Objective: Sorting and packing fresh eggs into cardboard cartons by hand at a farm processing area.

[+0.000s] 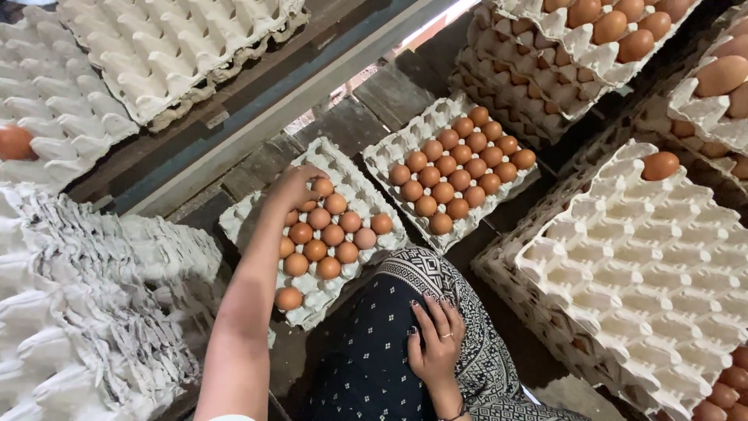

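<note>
Head view: left hand [294, 185] curled over a brown egg [322, 187] at the far end of the half-filled tray [248, 226], pinch itself hidden; I cannot tell. Right hand [436, 337] flat, fingers spread, on my knee. Risk: knocking neighbouring eggs [327, 238]

Pale grey pulp egg trays are the only packaging: a part-filled tray [343, 168] at centre, a fuller tray [389, 152] beside it, stacks [101, 312] around the edges.

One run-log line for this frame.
left hand: on eggs in near tray | right hand: resting on lap, empty | filled tray beside
</note>
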